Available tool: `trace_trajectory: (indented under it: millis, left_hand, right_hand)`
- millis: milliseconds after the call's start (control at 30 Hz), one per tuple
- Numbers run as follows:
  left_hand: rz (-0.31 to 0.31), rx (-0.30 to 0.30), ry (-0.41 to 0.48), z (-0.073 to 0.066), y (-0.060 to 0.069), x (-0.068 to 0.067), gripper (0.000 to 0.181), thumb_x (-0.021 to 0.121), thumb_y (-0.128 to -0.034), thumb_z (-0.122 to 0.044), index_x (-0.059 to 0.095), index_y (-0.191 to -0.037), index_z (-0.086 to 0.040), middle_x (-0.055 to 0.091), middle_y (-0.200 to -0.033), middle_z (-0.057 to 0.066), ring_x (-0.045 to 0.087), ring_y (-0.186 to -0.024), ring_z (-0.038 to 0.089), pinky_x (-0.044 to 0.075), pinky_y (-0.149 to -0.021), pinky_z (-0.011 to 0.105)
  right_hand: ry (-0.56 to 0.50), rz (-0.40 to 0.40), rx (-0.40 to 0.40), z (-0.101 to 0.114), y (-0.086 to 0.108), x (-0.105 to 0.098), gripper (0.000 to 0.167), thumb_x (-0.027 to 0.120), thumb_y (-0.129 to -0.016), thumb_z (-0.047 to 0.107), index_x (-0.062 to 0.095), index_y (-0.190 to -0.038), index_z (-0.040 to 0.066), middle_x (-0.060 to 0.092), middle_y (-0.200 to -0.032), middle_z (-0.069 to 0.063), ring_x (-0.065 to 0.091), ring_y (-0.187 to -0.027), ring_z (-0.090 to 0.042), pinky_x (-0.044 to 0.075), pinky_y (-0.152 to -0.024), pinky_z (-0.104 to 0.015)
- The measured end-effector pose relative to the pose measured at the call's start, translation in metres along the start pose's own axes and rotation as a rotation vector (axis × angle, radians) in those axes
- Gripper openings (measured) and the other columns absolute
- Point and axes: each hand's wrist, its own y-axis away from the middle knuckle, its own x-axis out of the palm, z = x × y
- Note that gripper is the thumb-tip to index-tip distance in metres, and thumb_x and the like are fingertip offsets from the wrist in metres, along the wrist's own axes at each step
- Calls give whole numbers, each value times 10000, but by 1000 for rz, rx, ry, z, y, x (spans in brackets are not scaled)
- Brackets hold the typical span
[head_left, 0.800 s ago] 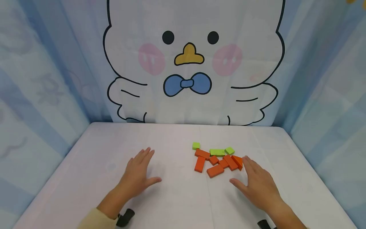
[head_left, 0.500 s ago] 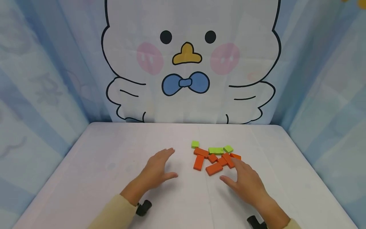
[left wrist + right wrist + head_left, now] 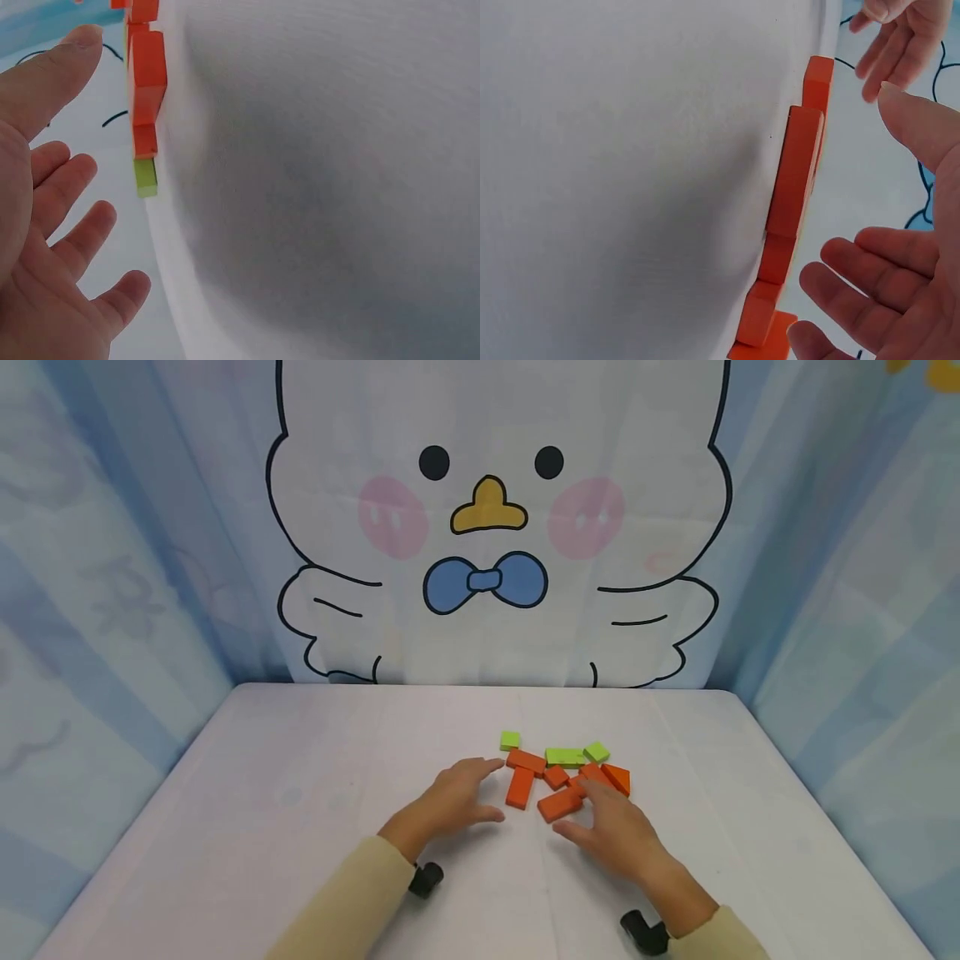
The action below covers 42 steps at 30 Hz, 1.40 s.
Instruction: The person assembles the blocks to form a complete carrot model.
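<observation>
Several orange and green blocks lie in a loose cluster on the white table. Just left of it, my left hand hovers with fingers spread, nearest to an upright-lying orange block and a slanted orange block. My right hand is over the cluster's near right side, fingers apart, beside a rectangular orange block; its fingertips partly cover the blocks behind. An orange triangular block sits at the right. In both wrist views the palms hold nothing, and the right wrist view shows an orange block past the fingers.
Along the cluster's far side lie a green rectangular block and two small green blocks, one at left, the other at right. The white table ends at a curtain with a cartoon figure.
My left hand has moved right toward the blocks. My right hand has shifted left, over the cluster's near right side. The blocks appear to stay in place.
</observation>
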Motion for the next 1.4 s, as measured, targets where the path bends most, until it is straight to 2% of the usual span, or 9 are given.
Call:
trace_trajectory:
  millis: [300, 433, 533, 933, 1167, 1400]
  left_hand:
    - [22, 56, -28, -4, -23, 8, 731, 809, -860, -348, 489, -1490, -164, 494, -1481, 51, 397, -1391, 251, 329, -1114, 461]
    - [26, 67, -56, -4, -34, 15, 709, 811, -855, -361, 515, -1472, -177, 516, -1460, 42, 413, -1377, 244, 347, -1101, 461]
    - [31, 70, -65, -3, -37, 18, 691, 809, -857, -361, 526, -1465, -195, 516, -1460, 38, 413, -1377, 243, 350, -1098, 467]
    - [60, 63, -50, -5, -37, 15, 586, 754, -912, -289, 542, -1452, -212, 539, -1436, -7, 417, -1367, 230, 355, -1095, 456]
    - [87, 41, 17, -5, -32, 14, 517, 737, -915, -225, 584, -1410, -220, 562, -1386, -19, 443, -1323, 227, 380, -1076, 451]
    - [96, 19, 75, -2, -27, 13, 585, 747, -910, -226, 537, -1455, -207, 526, -1435, 16, 439, -1344, 248, 375, -1080, 465]
  right_hand:
    - [21, 60, 3, 0, -2, 2, 786, 786, -850, 439, 513, -1413, -37, 581, -1350, -198, 519, -1263, -391, 401, -1018, -580]
    - [15, 68, 10, 0, -2, 2, 778, 790, -843, 444, 533, -1390, -47, 587, -1339, -201, 528, -1249, -394, 409, -1008, -581]
    - [17, 69, 10, 0, -1, 1, 762, 795, -837, 447, 558, -1365, -49, 599, -1321, -194, 539, -1232, -391, 417, -998, -582]
    - [21, 24, -7, 1, -6, 7, 725, 805, -834, 419, 572, -1357, -25, 613, -1310, -166, 552, -1227, -360, 424, -1007, -554]
    - [25, 18, -33, 3, -12, 10, 673, 818, -829, 383, 594, -1324, -15, 625, -1285, -147, 569, -1200, -343, 437, -1001, -531]
    - [24, 33, -37, 5, -14, 10, 655, 816, -836, 356, 598, -1323, -24, 624, -1290, -153, 567, -1205, -352, 432, -1006, -530]
